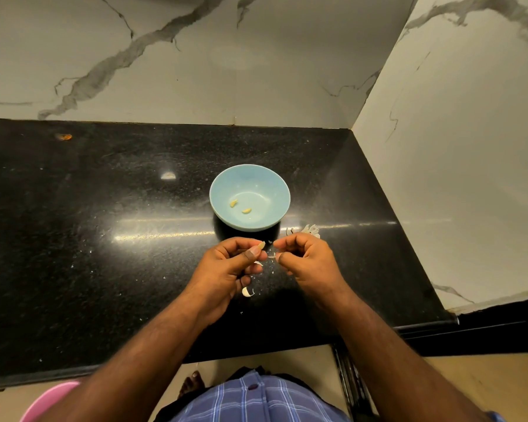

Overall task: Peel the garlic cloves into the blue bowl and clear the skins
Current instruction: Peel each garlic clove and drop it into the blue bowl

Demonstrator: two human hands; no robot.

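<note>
Pink rim (51, 399), lower left corner, partly out of frame; kind of vessel and contents cannot be told. Black speckled countertop (104, 239), glossy; small orange fleck (63, 136) near its far left edge; white skin crumbs scattered across it. Blue bowl (226, 181), upright at the counter's middle, holding two peeled garlic cloves (240, 207) lying apart on its floor; nothing else inside. Left hand (226, 269), fingers curled, thumb and forefinger pinching a garlic clove (261, 245) just in front of the bowl; curled skin piece (247, 291) on the counter below this hand. Right hand (307, 263), fingers curled, pinching a strip of skin (271, 254) beside the clove. Pile of skins (310, 229) on the counter, right of the bowl, just behind the right hand. Marble wall (439, 147) behind and to the right.
</note>
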